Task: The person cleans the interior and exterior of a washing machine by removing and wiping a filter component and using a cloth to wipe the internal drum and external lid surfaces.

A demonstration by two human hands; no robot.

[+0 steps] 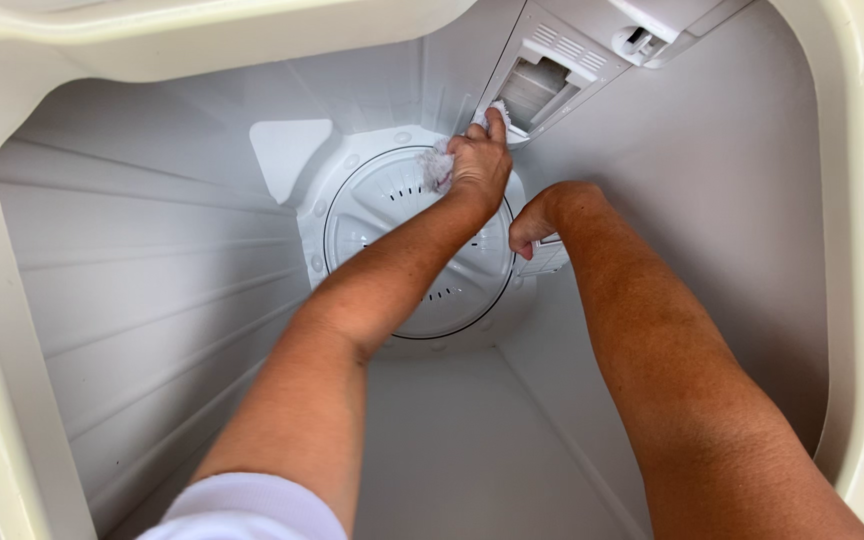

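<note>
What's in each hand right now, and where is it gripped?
Left hand grips a bunched white cloth, fingers closed around its middle. Right hand is curled low in the tub; whether it holds anything cannot be told.

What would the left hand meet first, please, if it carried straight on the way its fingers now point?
Most likely the slatted filter housing on the tub wall: the left hand, gripping a white cloth, already has its fingertips at the lower edge, though depth is hard to judge.
</note>
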